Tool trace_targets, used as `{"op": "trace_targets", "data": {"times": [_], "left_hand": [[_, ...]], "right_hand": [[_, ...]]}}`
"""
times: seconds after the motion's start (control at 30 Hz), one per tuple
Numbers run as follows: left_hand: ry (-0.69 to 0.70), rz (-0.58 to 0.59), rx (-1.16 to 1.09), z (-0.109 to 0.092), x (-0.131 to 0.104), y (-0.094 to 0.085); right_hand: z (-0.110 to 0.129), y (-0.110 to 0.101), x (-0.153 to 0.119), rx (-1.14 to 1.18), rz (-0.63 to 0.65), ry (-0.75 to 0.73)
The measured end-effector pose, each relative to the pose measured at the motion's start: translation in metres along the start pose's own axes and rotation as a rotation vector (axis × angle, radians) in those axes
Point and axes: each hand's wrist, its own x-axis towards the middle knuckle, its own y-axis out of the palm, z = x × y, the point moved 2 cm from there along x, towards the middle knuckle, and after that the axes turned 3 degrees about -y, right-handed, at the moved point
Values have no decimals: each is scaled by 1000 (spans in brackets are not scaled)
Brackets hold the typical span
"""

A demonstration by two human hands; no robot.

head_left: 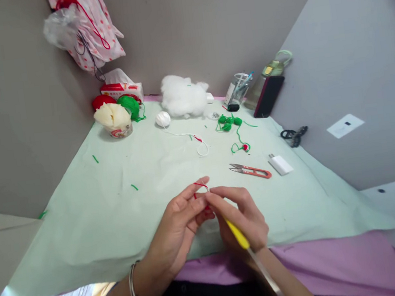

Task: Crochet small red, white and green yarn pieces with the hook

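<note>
My left hand [179, 217] is raised over the near part of the table, with red yarn [201, 184] looped over its index finger. Its thumb and fingers pinch a small piece of red yarn work, mostly hidden by the fingertips. Close against it, my right hand [243, 212] grips a crochet hook [239, 235] with a yellow grip and a pale rear end running back along the forearm. The hook's tip meets the yarn between both hands; its exact position is hard to make out.
Beyond my hands lie orange thread snips [254, 172], a white charger [280, 164], green yarn pieces [230, 122], a white yarn ball [163, 119] and white stuffing [184, 97]. A paper-lined tub [119, 130] stands back left; a dark phone [269, 96] leans on a bottle [255, 94].
</note>
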Motion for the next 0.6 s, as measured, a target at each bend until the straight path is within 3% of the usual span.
{"op": "trace_targets", "data": {"times": [0.07,0.13,0.23,0.37,0.6], "left_hand": [[-77,8,-55,-3,1,-5],[-37,-32,-70,-9,2,-9],[51,-59,-14,-16,2,-11],[53,-17,47,-14,-1,-7],[66,-26,88,-10,-3,-8]], "right_hand": [[-2,-5,2,130,-93,114],[-4,-10,7,329,-220,290],[-5,-11,13,563,-222,443],[-5,-7,13,695,-171,506],[-4,-8,9,600,-185,462]]}}
